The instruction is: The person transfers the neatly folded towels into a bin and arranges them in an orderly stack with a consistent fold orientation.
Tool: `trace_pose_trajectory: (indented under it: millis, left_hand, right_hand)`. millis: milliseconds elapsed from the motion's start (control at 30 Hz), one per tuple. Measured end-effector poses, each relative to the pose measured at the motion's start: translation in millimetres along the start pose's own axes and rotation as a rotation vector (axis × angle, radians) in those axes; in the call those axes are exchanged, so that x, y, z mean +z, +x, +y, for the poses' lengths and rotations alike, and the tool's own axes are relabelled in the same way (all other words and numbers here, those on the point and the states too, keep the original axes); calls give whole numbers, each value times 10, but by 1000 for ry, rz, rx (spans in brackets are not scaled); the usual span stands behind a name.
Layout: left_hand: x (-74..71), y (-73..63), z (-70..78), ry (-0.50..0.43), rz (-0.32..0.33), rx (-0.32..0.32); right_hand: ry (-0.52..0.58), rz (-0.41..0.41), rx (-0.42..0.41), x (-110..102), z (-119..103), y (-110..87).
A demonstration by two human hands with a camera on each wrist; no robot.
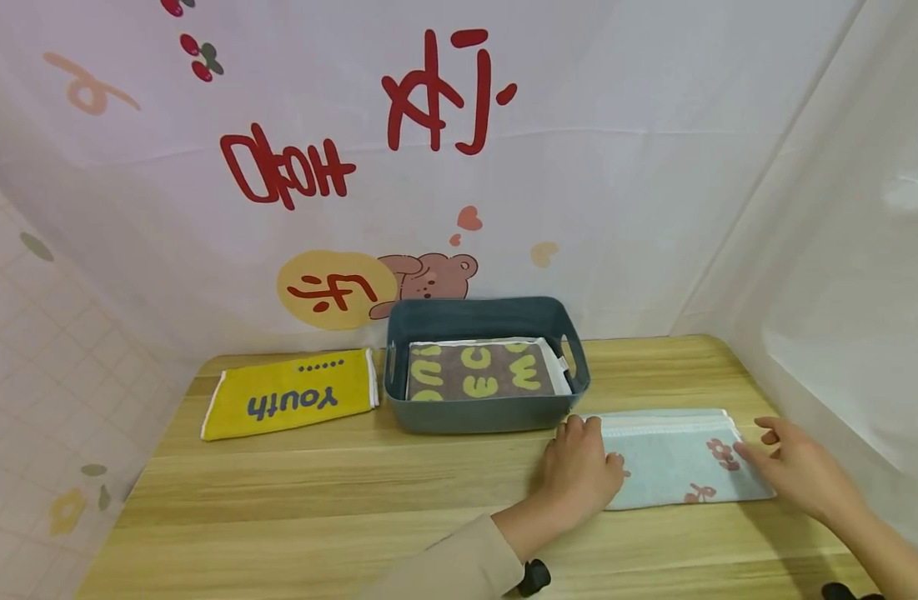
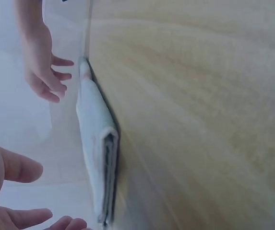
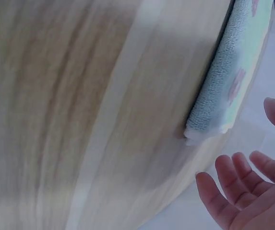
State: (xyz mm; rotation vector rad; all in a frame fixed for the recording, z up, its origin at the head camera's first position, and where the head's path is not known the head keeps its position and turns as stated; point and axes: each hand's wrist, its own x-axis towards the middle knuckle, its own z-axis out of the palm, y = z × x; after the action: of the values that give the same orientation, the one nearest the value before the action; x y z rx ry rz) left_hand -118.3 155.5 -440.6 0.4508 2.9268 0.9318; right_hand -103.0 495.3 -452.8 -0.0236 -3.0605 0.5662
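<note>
A folded light-blue towel (image 1: 661, 471) with pink flowers lies flat on the table's right side. Its layered folded end faces the left wrist camera, where the towel (image 2: 96, 129) shows a thin stack of edges. At the towel's left end is my left hand (image 1: 582, 471); in the left wrist view its fingers (image 2: 29, 216) are spread and hold nothing. By the right end is my right hand (image 1: 804, 471), thumb and fingers apart. The right wrist view shows that hand (image 3: 252, 191) loosely open, a gap between it and the towel (image 3: 223, 86).
Behind the towel, a dark teal basket (image 1: 489, 417) with handle holes holds a folded brown towel (image 1: 496, 371) with yellow-green letters. Left of the basket lies a folded yellow towel (image 1: 289, 402) reading "Youth". A printed white cloth (image 1: 616, 167) hangs behind the wooden table (image 1: 316, 500).
</note>
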Motion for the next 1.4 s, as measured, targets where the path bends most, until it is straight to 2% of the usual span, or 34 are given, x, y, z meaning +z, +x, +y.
trace_pose_trajectory:
  millis: [67,300,400,533,833,1000,1167,1300,1400]
  left_hand:
    - [26,38,-2,-16,5,-34]
    - [95,144,-1,-190,-4,-198]
    - [131,174,4,-184,-20,-255]
    - [190,201,24,-147,-39,-298]
    - [260,235,50,-100,-36,-324]
    - [275,230,59,-179,-49,-345]
    - [285,225,71,-249,-33,-367]
    - [266,231,72,-262,-39,-373]
    - [242,231,55,-309,-59,-373]
  right_hand:
    - [-10,-15,16,11,19,25]
    - [10,-99,60,68,83,143]
    - [-8,-115,54,93,98,162]
    - [-43,-129,40,107,106,172]
    - [-49,-146,49,116,84,183]
    - [-54,-148,65,116,51,190]
    - [-44,-152,82,138,47,178]
    - [-25,-128,84,159,45,153]
    - [-15,-102,92,168,27,141]
